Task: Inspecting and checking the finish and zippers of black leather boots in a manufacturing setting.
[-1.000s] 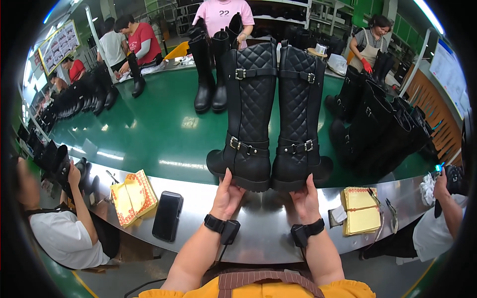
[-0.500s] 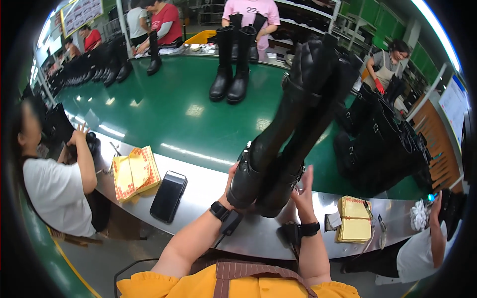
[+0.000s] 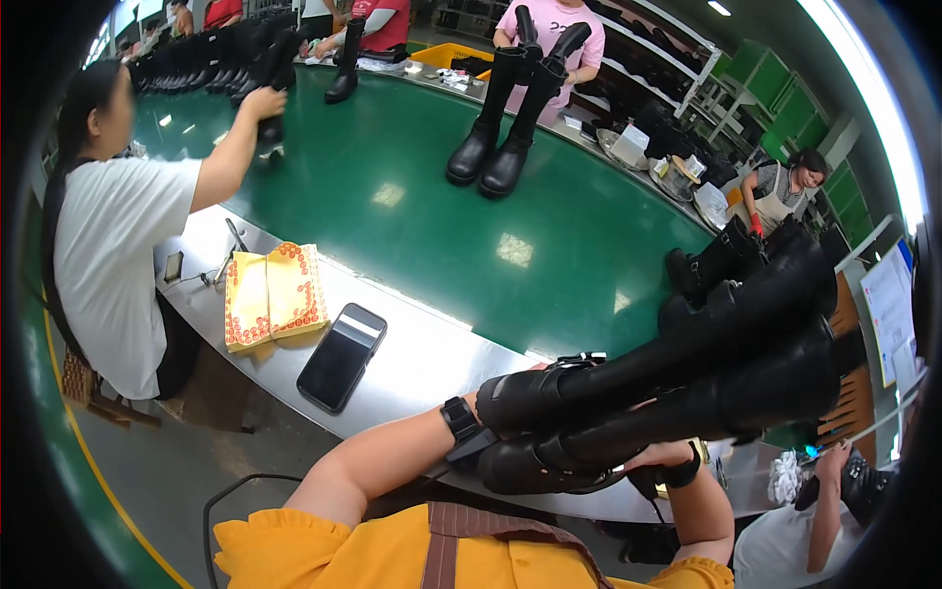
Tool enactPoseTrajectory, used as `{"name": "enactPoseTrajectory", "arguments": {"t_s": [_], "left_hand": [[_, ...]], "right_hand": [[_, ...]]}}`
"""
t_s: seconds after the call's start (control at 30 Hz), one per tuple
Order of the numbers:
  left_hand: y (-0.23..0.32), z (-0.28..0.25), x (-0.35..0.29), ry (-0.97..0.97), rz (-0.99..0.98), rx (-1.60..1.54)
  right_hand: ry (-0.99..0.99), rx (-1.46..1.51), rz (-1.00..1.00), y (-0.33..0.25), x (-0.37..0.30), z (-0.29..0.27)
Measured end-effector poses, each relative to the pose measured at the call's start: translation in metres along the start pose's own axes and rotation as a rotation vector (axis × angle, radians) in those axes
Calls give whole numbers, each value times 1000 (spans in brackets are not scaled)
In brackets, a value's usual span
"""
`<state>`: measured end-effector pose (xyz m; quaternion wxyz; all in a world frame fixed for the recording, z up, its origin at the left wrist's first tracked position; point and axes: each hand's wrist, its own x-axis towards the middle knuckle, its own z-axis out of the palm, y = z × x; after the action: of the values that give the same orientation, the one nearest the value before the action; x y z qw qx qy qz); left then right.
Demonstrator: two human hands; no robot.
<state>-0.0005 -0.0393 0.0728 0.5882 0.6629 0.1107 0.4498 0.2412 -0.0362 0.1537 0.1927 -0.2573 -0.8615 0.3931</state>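
Observation:
A pair of tall black boots (image 3: 677, 398) with buckled straps lies tilted in my hands above the near table edge. Their toes point left, close to my body, and the shafts reach to the upper right. My left hand (image 3: 473, 401) is at the toe end, mostly hidden behind the boots, with a black band on its wrist. From beneath the nearer boot, my right hand (image 3: 663, 455) grips around the ankle part; some of its fingers are covered.
On the steel edge lie a black phone (image 3: 343, 355) and a tied yellow paper bundle (image 3: 276, 294). Another boot pair (image 3: 502, 137) stands on the green tabletop (image 3: 392, 236). More boots (image 3: 702, 263) stand at right. A co-worker (image 3: 128, 245) reaches over the table at left.
The boots I hold have swung from steeply raised to leaning far right, and my right hand has moved right and down with them. The left co-worker's arm now extends over the table.

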Motion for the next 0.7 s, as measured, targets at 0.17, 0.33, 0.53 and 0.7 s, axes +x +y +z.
{"name": "enactPoseTrajectory", "arguments": {"t_s": [0.17, 0.33, 0.53, 0.7], "left_hand": [[-41, -19, 4, 363, -299, -567], [-84, -33, -8, 713, -648, -959], [-84, -28, -5, 700, -665, -896], [-81, -29, -5, 699, -696, -912]], "right_hand": [[336, 375, 398, 0, 12, 7], [813, 444, 244, 74, 126, -58], [913, -566, 708, 210, 253, -181], [629, -703, 1014, 324, 277, -97]]}}
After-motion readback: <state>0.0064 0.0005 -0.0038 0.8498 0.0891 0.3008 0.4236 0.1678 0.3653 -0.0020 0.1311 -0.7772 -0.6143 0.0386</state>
